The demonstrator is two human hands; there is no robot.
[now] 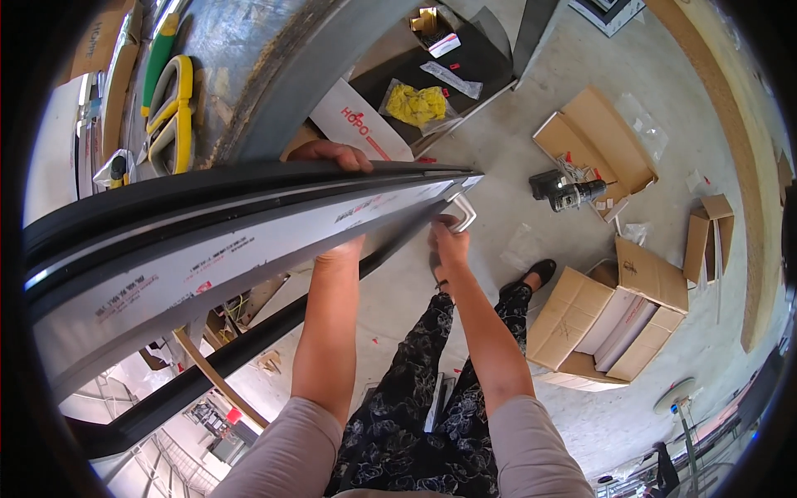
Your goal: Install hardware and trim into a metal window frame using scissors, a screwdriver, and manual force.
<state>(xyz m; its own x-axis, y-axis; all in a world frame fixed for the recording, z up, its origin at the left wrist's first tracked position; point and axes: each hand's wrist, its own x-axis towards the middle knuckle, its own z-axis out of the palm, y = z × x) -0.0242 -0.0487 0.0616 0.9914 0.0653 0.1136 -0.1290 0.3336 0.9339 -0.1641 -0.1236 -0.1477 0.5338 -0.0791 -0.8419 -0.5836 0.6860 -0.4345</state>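
Observation:
A long dark window or door frame (224, 241), its pale face covered with printed protective film, stretches from the left toward the middle. My left arm passes beneath it, and the fingers of my left hand (336, 155) curl over its far edge, gripping it. By the frame's right end is a silver bent handle (466, 214). My right hand (449, 241) is closed at the lower end of this handle, close under the frame; its fingertips are partly hidden.
Yellow-handled scissors (173, 112) lie on the bench at upper left. A black cordless drill (573, 191) rests by an opened cardboard tray (602, 137) on the floor. To the right stands an open cardboard box (573, 319). A yellow bagged item (415, 104) lies beyond the frame.

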